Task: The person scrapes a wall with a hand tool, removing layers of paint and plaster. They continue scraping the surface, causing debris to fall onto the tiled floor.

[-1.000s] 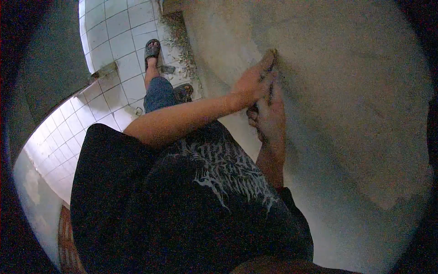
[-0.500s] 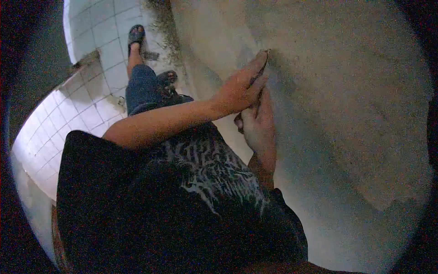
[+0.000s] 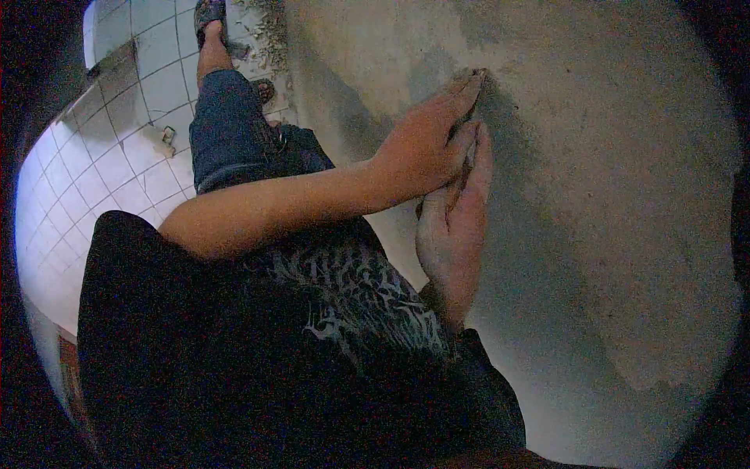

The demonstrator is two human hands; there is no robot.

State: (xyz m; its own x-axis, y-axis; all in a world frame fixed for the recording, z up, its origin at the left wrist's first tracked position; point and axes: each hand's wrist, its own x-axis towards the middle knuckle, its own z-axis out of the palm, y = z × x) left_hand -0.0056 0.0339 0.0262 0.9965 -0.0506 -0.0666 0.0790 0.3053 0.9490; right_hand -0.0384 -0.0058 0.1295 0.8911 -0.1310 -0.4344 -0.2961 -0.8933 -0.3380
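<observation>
My left hand (image 3: 433, 141) reaches across from the left with its fingers pressed together, and their tips are at the stained, plaster-like surface (image 3: 609, 156). Whatever is between its fingertips is too small and dim to make out. Just below it, my right hand (image 3: 457, 211) is closed too, its fingertips close to the left palm and fingers. What it grips, if anything, is hidden. Darker patches and a shadow lie on the surface around both hands.
Pale floor tiles (image 3: 160, 74) lie at the left, with a small object (image 3: 167, 137) on them. Rubble (image 3: 266, 39) runs along the foot of the surface. My sandalled foot (image 3: 209, 19) and blue shorts (image 3: 226, 125) are at the upper left.
Both hands have shifted slightly right in the view, the left fingertips also a little upward. The feet sit higher and further left in the view. Both hands stay closed.
</observation>
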